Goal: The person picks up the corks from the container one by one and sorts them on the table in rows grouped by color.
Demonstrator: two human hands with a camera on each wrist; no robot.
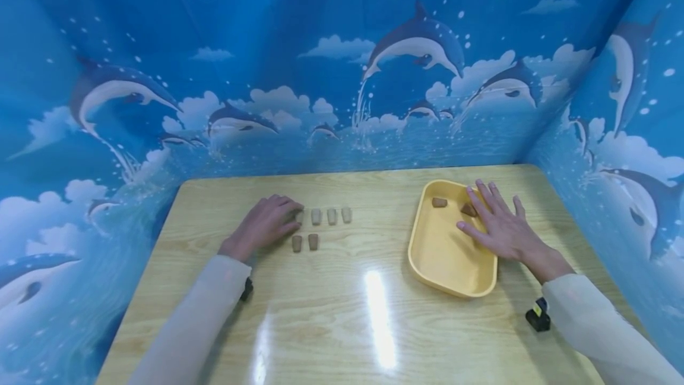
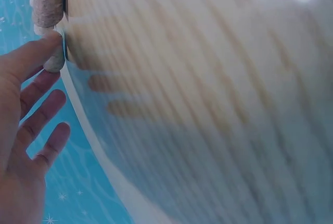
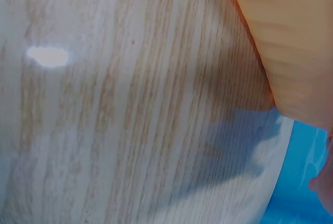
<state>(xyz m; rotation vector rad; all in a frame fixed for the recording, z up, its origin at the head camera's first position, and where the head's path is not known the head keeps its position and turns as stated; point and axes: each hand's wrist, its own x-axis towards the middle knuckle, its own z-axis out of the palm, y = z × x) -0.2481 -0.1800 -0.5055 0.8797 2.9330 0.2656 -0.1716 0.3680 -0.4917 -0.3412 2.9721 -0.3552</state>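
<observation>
My left hand (image 1: 267, 221) pinches a pale, tapered cork stopper (image 2: 54, 63) between thumb and index finger, at the left end of a row; the other fingers stay loosely spread. To its right lie more pale stoppers (image 1: 332, 216). Two brown stoppers (image 1: 313, 242) form a shorter row nearer me, and one shows speckled cork (image 2: 48, 0) in the left wrist view. On the right, my right hand (image 1: 499, 227) spreads its fingers over the far right rim of a yellow tray (image 1: 449, 260). Inside the tray are two brown pieces (image 1: 439, 202), one (image 1: 468, 210) close to my fingertips.
Everything stands on a wood-grain table (image 1: 342, 314) with rounded far corners. Behind it and along both sides hangs a blue curtain (image 1: 299, 34) printed with dolphins. A small black device (image 1: 538, 315) sits at my right wrist. Lamp glare streaks the table's middle.
</observation>
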